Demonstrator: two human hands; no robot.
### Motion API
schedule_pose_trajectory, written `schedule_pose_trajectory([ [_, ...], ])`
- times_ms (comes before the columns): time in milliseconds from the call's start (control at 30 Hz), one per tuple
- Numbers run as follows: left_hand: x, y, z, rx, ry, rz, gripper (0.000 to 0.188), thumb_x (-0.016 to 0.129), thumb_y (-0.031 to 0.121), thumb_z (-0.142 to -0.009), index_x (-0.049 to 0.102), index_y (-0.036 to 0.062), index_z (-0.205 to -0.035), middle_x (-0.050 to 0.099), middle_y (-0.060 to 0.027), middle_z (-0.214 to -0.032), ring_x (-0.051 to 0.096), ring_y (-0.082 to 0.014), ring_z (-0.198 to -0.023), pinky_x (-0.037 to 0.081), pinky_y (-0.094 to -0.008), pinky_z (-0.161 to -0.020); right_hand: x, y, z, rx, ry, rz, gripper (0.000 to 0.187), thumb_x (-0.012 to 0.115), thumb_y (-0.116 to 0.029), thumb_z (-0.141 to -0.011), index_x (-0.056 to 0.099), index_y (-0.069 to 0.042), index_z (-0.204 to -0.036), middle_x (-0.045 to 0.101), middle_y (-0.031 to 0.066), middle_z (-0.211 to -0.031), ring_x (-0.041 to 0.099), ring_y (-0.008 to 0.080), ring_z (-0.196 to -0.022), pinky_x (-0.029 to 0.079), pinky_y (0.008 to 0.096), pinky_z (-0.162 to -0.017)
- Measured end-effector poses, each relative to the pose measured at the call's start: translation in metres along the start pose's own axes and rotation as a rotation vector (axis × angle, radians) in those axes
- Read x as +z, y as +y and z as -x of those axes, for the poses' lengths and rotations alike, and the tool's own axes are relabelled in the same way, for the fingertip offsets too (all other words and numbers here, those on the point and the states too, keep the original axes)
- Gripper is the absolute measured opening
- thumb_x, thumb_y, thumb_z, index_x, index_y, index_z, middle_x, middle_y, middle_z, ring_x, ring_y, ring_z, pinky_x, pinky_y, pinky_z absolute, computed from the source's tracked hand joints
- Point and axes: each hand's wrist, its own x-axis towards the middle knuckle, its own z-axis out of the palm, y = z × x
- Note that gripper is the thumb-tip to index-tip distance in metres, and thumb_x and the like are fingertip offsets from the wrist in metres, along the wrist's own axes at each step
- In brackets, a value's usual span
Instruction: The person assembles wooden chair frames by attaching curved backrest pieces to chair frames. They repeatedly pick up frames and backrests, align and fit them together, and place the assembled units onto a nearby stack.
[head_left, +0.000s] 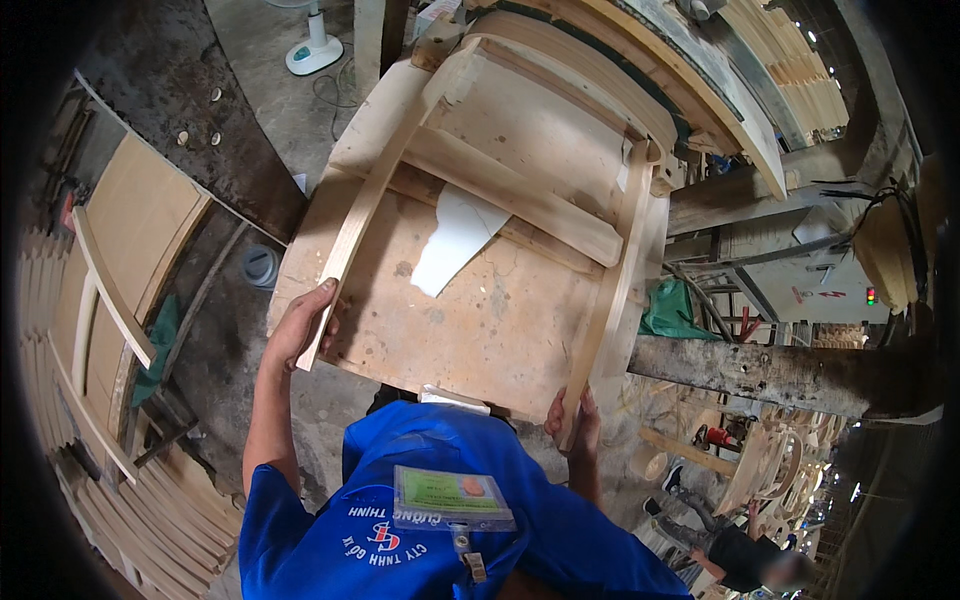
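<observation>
A pale wooden frame, shaped like a chair back, lies over a worn plywood tabletop [490, 320]. Its left leg [368, 205] and right leg [610, 295] run toward me, joined by a wide crossbar [515, 190] and, farther off, a curved rail. My left hand [308, 322] is closed round the near end of the left leg, thumb on top. Around the near end of the right leg my right hand [576, 420] is closed, its fingers partly hidden by the wood. A torn white sheet [458, 238] lies on the tabletop, partly under the crossbar.
Beyond the tabletop stands a curved wooden form [640, 50]. Stacked curved wood pieces [110, 290] lie at the left, near a rusty metal plate [190, 120]. A beam [760, 375] juts in from the right. A person [735, 550] is at the lower right.
</observation>
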Motion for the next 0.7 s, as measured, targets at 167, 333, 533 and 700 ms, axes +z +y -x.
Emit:
schedule_pose_trajectory([
  [167,0.002,0.002,0.002,0.000,0.005,0.021,0.059,0.054,0.062,-0.102,0.068,0.0055,-0.096,0.059,-0.0029,-0.064,0.055,-0.0125,-0.048,0.043,-0.0276,-0.045,0.002,-0.001,-0.002,0.015,0.061,0.015,0.053,0.046,-0.056,-0.106,0.056,-0.004,-0.113,0.055,0.0076,-0.071,0.053,0.0201,-0.053,0.047,0.0360,-0.050],
  [333,-0.002,-0.002,-0.002,0.004,-0.018,0.003,0.057,0.055,0.061,-0.102,0.068,0.0058,-0.098,0.058,-0.0025,-0.064,0.055,-0.0120,-0.049,0.043,-0.0271,-0.046,0.006,-0.005,0.001,0.035,0.059,0.067,0.055,0.047,-0.060,-0.105,0.057,-0.006,-0.111,0.055,0.0061,-0.074,0.053,0.0189,-0.055,0.046,0.0350,-0.053],
  [533,-0.001,-0.003,-0.001,-0.002,-0.006,0.010,0.058,0.055,0.062,-0.102,0.067,0.0048,-0.098,0.058,-0.0032,-0.065,0.054,-0.0122,-0.050,0.042,-0.0271,-0.047,0.001,-0.002,-0.002,0.034,0.070,0.048,0.054,0.049,-0.059,-0.104,0.057,-0.006,-0.112,0.055,0.0067,-0.075,0.053,0.0196,-0.055,0.045,0.0358,-0.053],
  [700,0.001,-0.002,-0.001,-0.009,0.002,-0.009,0.058,0.055,0.062,-0.102,0.067,0.0049,-0.098,0.058,-0.0038,-0.066,0.055,-0.0128,-0.050,0.043,-0.0277,-0.046,-0.003,0.001,-0.005,0.021,-0.001,-0.045,0.051,0.049,-0.056,-0.106,0.057,-0.005,-0.112,0.059,0.0080,-0.075,0.057,0.0212,-0.056,0.048,0.0361,-0.052],
])
